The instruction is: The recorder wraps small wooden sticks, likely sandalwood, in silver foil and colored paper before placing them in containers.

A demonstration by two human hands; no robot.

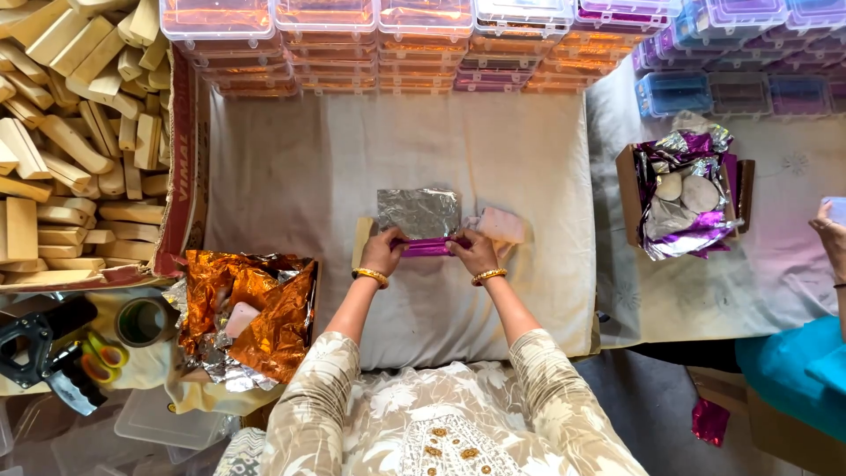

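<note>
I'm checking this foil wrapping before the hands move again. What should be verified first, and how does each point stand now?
1. Both hands on the purple foil strip: left hand, right hand. Ok.
2. Silver foil sheet lies flat beyond the strip. Ok.
3. Pink block lies beside the right hand. Ok.
4. Anything inside the fold: cannot tell.
5. White cloth under the work. Ok.
</note>
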